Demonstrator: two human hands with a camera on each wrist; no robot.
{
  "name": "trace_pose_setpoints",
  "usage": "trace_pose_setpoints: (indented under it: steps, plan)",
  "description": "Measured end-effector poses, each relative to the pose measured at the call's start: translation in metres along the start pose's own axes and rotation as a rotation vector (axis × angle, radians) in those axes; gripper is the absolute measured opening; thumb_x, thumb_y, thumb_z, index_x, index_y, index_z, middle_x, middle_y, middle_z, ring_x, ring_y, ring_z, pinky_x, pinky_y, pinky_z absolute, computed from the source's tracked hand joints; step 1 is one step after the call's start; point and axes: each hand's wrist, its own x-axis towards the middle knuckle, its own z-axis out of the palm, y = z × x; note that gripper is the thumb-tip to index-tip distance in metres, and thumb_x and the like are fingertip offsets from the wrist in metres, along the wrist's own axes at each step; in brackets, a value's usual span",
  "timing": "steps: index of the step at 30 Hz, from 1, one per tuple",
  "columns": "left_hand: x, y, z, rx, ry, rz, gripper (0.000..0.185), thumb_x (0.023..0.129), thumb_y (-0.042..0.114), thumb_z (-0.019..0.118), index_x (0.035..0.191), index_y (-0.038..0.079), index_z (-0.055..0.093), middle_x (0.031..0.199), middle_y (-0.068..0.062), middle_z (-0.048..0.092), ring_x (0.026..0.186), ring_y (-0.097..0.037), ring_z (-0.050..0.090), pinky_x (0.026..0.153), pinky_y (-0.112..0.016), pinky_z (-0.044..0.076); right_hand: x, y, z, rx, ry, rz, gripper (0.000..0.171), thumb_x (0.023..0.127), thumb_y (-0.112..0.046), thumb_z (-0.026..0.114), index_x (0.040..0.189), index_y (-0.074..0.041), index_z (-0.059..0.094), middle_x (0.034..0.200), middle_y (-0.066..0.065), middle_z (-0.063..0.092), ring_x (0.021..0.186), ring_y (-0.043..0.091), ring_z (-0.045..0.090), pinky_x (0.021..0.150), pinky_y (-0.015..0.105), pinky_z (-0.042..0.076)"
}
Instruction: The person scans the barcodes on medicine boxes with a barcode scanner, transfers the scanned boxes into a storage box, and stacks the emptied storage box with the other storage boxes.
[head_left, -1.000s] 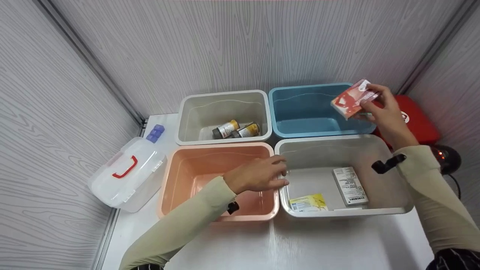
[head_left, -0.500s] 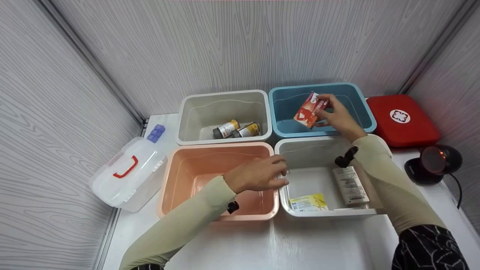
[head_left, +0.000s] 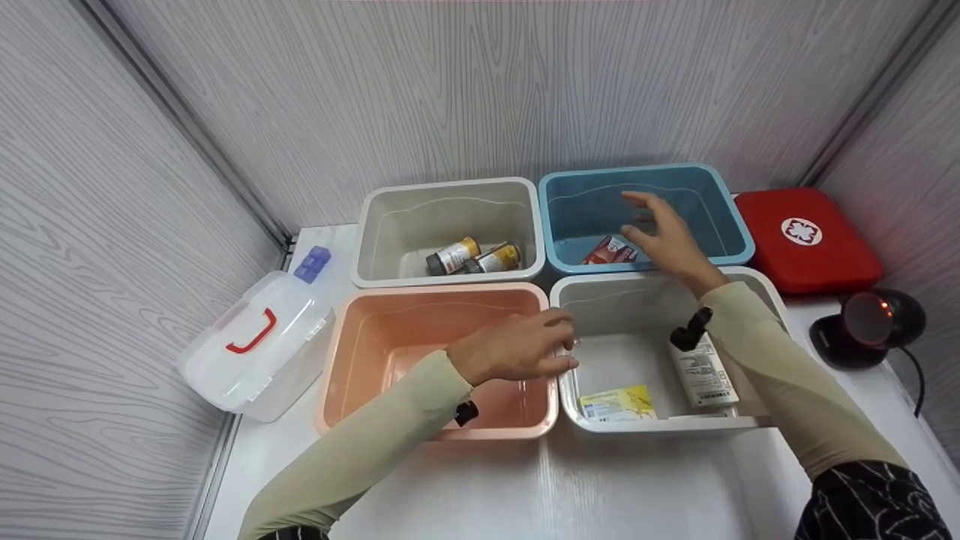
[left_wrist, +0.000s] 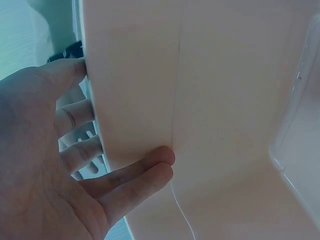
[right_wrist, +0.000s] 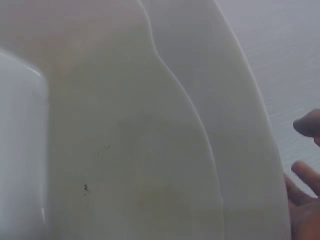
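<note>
Landmark: blue bin (head_left: 577,217), back row, right of centre on the white table (head_left: 637,487).

Right hand (head_left: 664,236) hovers over the blue bin's front half, fingers spread and relaxed, holding nothing. Red-and-white box (head_left: 609,250) lies on the blue bin's floor, just left of and below that hand, apart from the fingers.

Left hand (head_left: 517,349) sits in front of and left of the blue bin, fingers draped over the shared rims of the pink bin (head_left: 375,352) and the front white bin (head_left: 637,311). The left wrist view adds what the head view hides: thumb (left_wrist: 65,75) on one side of the pink wall, fingers (left_wrist: 140,172) lying loosely straight against the other face, no pinch.

Right wrist view: only blurred pale bin wall and fingertips (right_wrist: 305,175) at the frame edge; the red box does not show there.

Left of the blue bin: back white bin (head_left: 375,225) with two amber bottles (head_left: 472,257) lying down. In front of it, the front white bin holds a yellow packet (head_left: 616,403) and a white box (head_left: 701,375). Right of it: red case (head_left: 810,240), black scanner (head_left: 862,322). Far left: clear box with red handle (head_left: 255,345).
</note>
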Motion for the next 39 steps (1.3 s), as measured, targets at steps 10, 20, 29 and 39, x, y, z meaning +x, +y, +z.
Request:
trace_pose_setpoints:
  steps: [10, 20, 29, 39]
  plan:
    - [0.001, -0.001, 0.001, -0.009, -0.001, 0.006, 0.041, 0.112, 0.047, 0.056, 0.135, 0.015, 0.066, 0.163, -0.009, 0.050, 0.126, -0.028, 0.067, 0.107, -0.042, 0.058, -0.052, -0.020, -0.005, 0.025, -0.389, -0.152, 0.039, 0.106, -0.016, 0.071, 0.143, -0.007, 0.067, 0.138, 0.014, 0.070, 0.122, 0.026, 0.067, 0.098, 0.026, 0.059]
    - [0.001, -0.001, 0.003, 0.008, 0.008, 0.006, 0.040, 0.112, 0.046, 0.056, 0.135, 0.015, 0.068, 0.167, -0.011, 0.048, 0.125, -0.030, 0.069, 0.107, -0.044, 0.058, -0.078, 0.004, 0.017, -0.306, -1.022, 0.205, 0.063, 0.097, -0.032, 0.079, 0.154, -0.014, 0.059, 0.150, 0.019, 0.062, 0.138, 0.041, 0.059, 0.113, 0.064, 0.052]
    - [0.001, 0.000, 0.003, -0.003, -0.003, -0.009, 0.041, 0.112, 0.047, 0.056, 0.135, 0.015, 0.067, 0.168, -0.010, 0.047, 0.130, -0.031, 0.066, 0.110, -0.045, 0.057, -0.089, 0.021, 0.042, -0.482, -1.161, 0.291, 0.054, 0.091, -0.025, 0.087, 0.142, -0.023, 0.068, 0.131, 0.003, 0.072, 0.120, 0.025, 0.065, 0.108, 0.059, 0.054]
    - [0.001, -0.001, 0.002, -0.022, 0.003, -0.008, 0.041, 0.112, 0.046, 0.057, 0.135, 0.014, 0.067, 0.168, -0.010, 0.047, 0.133, -0.031, 0.065, 0.112, -0.045, 0.055, -0.091, 0.023, 0.049, -0.435, -1.170, 0.404, 0.041, 0.090, -0.022, 0.087, 0.127, -0.026, 0.070, 0.117, -0.002, 0.069, 0.105, 0.018, 0.063, 0.091, 0.039, 0.059]
